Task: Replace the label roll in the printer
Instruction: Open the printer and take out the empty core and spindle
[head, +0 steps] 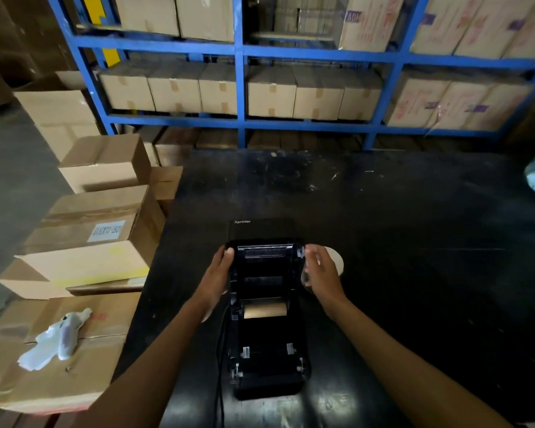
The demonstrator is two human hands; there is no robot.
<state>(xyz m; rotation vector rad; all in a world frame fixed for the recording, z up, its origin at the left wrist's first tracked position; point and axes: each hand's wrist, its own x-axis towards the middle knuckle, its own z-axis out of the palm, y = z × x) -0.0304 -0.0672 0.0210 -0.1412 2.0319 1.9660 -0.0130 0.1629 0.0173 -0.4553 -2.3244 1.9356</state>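
I see a black, scuffed counter [383,211] filling the middle and right of the frame. The open black printer [266,304] sits on it at lower centre, a pale label roll [337,261] just right of it, a cable [220,366] trailing down its left side.

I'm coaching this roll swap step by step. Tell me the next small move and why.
Probably lift out the brown cardboard core that sits in the open printer. It looks bare of labels, and the bay must be free for a new roll. Both hands are at the raised lid: the left hand on its left edge, the right hand beside its right, over a pale roll on the table.
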